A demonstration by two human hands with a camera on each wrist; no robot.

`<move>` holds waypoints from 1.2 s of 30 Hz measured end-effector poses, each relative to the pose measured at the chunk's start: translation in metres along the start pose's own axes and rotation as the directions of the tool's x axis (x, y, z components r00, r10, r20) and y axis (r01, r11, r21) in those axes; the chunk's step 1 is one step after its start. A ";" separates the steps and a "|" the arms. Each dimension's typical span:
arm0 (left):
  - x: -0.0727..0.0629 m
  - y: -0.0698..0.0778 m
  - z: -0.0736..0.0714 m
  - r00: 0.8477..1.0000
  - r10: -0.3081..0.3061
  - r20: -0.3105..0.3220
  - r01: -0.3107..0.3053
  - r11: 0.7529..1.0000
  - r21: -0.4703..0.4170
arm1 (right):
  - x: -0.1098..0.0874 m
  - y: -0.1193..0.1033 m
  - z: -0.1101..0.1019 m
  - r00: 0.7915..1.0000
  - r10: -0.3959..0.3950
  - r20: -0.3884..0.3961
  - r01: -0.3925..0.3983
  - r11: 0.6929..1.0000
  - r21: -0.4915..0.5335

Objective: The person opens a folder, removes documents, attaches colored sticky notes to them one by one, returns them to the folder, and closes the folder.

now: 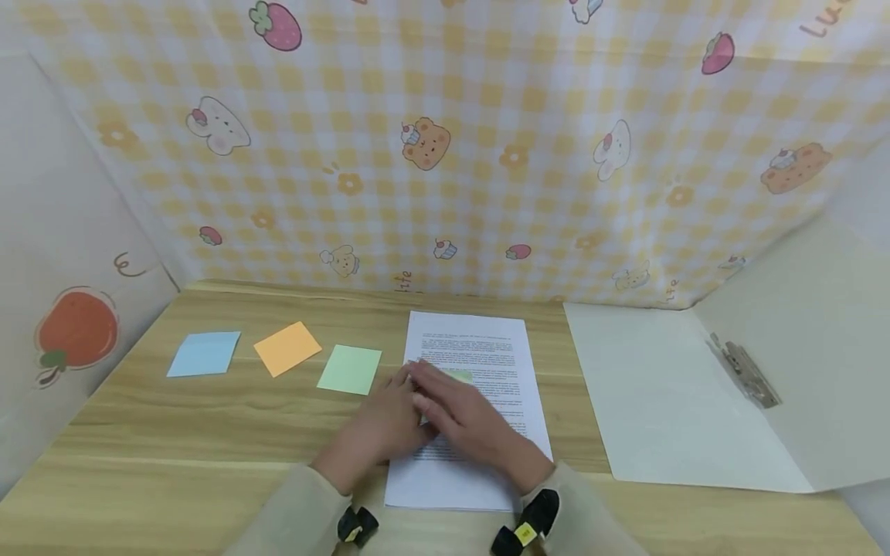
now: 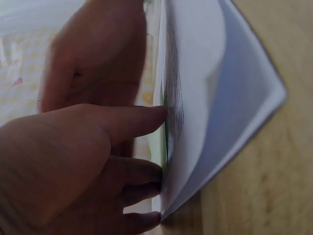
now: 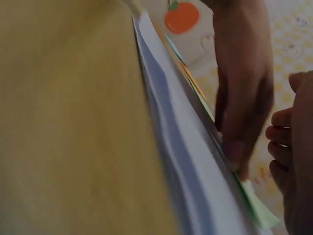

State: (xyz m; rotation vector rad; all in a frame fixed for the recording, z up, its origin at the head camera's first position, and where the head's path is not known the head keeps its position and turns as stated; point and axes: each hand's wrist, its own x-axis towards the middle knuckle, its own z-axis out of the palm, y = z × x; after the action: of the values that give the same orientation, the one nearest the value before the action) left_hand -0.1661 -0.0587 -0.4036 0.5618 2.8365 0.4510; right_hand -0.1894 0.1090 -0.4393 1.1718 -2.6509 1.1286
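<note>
A stack of printed paper (image 1: 464,486) lies in the middle of the wooden table, with a green sticky note (image 1: 459,376) on its text, partly covered by my hands. My left hand (image 1: 389,417) reaches over the left edge of the stack. In the left wrist view, its thumb and spread fingertips press down at the page surface beside the note. My right hand (image 1: 480,421) is held over the page, its fingers overlapping the left hand in the head view. The right wrist view shows its loosely bent fingers (image 3: 279,134) raised off the paper, holding nothing.
To the left lie a blue note (image 1: 204,354), an orange note (image 1: 287,349) and another green note (image 1: 350,369). An open white folder (image 1: 667,394) with a metal clip (image 1: 747,372) stands at the right. A checked cloth (image 1: 445,201) hangs behind the table.
</note>
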 end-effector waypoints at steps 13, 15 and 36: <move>0.001 -0.003 0.000 0.999 -0.006 0.042 0.007 1.000 -0.028 | -0.002 -0.004 0.017 0.977 0.195 0.091 -0.179 0.971 -0.158; 0.002 -0.004 0.001 0.999 -0.016 0.040 0.018 0.998 -0.053 | -0.002 -0.004 0.017 0.974 0.208 0.090 -0.189 0.965 -0.183; 0.005 -0.002 -0.001 0.995 -0.060 0.083 0.059 0.998 0.007 | -0.048 0.034 -0.020 0.984 0.176 -0.006 -0.164 0.906 -0.391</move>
State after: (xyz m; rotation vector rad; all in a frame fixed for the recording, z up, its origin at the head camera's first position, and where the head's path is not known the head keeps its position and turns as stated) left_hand -0.1718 -0.0586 -0.4043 0.4836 2.7670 0.4003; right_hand -0.1821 0.1672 -0.4598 0.9022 -2.8599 0.5509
